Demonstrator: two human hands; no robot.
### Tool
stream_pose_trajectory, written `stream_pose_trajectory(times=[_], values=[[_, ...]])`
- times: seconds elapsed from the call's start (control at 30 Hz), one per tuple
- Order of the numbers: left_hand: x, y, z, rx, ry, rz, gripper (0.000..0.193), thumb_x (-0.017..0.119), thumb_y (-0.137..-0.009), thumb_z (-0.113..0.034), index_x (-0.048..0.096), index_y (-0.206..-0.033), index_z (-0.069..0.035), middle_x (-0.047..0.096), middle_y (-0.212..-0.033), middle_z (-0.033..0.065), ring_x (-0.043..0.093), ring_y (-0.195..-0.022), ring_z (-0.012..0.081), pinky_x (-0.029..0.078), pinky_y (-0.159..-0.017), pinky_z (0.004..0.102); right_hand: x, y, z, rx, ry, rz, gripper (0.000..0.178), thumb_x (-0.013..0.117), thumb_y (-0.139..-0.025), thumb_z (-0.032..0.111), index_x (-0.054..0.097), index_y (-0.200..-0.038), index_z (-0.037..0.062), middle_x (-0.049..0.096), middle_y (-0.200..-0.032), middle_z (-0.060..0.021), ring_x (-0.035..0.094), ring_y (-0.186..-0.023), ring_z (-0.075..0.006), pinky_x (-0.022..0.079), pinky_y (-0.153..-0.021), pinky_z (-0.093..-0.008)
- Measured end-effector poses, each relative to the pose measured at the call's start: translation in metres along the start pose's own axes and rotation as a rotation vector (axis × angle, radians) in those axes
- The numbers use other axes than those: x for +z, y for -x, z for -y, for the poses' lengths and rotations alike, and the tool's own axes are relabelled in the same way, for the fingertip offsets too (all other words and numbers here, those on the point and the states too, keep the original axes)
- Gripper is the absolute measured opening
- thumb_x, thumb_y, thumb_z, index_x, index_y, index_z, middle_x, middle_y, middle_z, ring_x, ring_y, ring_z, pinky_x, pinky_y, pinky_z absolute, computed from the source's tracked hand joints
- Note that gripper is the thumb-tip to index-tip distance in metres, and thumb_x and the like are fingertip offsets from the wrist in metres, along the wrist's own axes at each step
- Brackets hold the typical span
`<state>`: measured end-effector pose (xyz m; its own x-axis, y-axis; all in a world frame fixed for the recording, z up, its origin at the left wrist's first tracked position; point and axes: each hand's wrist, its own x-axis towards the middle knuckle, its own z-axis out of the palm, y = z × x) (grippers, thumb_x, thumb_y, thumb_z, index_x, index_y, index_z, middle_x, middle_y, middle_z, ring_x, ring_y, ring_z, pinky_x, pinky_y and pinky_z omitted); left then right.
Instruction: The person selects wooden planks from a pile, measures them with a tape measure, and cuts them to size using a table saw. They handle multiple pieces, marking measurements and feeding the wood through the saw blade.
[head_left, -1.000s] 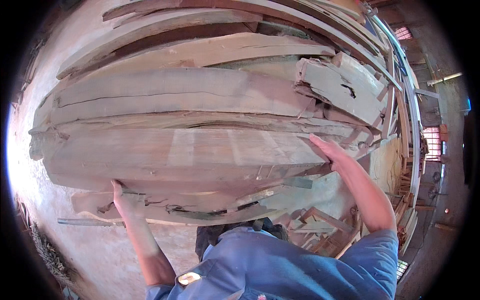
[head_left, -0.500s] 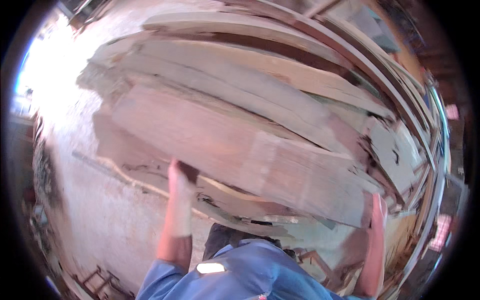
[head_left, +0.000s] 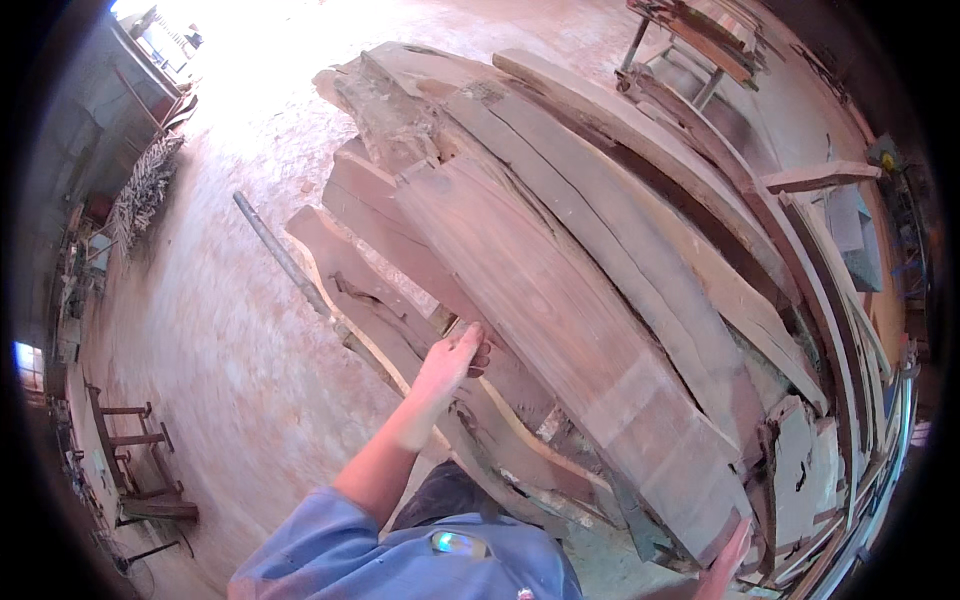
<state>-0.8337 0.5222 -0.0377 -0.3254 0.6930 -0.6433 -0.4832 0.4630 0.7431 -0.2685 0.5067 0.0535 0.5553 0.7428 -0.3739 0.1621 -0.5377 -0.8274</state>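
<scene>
A long, smooth reddish-brown wooden plank (head_left: pixel 540 270) lies slantwise on a stack of rough slabs, its near end toward the lower right. My right hand (head_left: pixel 728 552) is at that near end with fingers wrapped round the edge; part of it is cut off by the plank and my body. My left hand (head_left: pixel 458 355) is beside the plank's left long edge, thumb up and fingers curled in. Whether those fingers hold an edge is hidden. Under my left hand lies a live-edge slab (head_left: pixel 375 285) with a pale, wavy rim.
More live-edge slabs (head_left: pixel 620 200) lie to the right of the plank. A thin pole (head_left: pixel 275 245) juts out at the left. A wooden frame (head_left: pixel 140 440) stands at lower left, and a trestle stand (head_left: pixel 690 45) holds boards at the far right. Long rails line the right side.
My view has turned, so the plank runs more steeply toward the lower right. My left hand appears farther right with its fingers curled; my right hand stays at the plank's near end.
</scene>
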Motion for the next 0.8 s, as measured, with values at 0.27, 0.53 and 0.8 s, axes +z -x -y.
stream_pose_trajectory(times=[0.27,0.53,0.8], values=[[0.008,0.029,-0.002,-0.090,0.288,0.224,0.064,0.055,-0.094,-0.063,0.054,-0.118,-0.004,0.066,-0.105,0.0134,0.067,-0.099,0.0273,0.051,-0.090,0.0430,0.008,0.004,-0.007,-0.065,-0.022,0.089,0.063,0.052,-0.101,0.050,0.050,-0.138,-0.0006,0.054,-0.134,-0.0135,0.054,-0.120,-0.0289,0.045,-0.101,-0.0414],[0.080,0.034,-0.005,0.148,0.464,0.136,0.053,0.067,-0.094,-0.040,0.052,-0.129,-0.004,0.064,-0.118,0.0085,0.062,-0.112,0.0238,0.050,-0.099,0.0437,-0.019,-0.035,-0.063,-0.064,-0.145,0.112,0.056,0.052,-0.102,0.046,0.052,-0.135,0.0007,0.056,-0.130,-0.0128,0.056,-0.115,-0.0254,0.047,-0.099,-0.0387],[0.085,0.075,0.002,0.221,0.604,0.221,0.034,0.065,-0.092,-0.020,0.058,-0.120,-0.003,0.067,-0.115,0.0081,0.065,-0.108,0.0213,0.052,-0.096,0.0409,-0.017,-0.043,-0.072,-0.156,-0.248,0.138,0.063,0.048,-0.103,0.048,0.046,-0.138,-0.0045,0.051,-0.137,-0.0146,0.053,-0.121,-0.0264,0.044,-0.102,-0.0400]])
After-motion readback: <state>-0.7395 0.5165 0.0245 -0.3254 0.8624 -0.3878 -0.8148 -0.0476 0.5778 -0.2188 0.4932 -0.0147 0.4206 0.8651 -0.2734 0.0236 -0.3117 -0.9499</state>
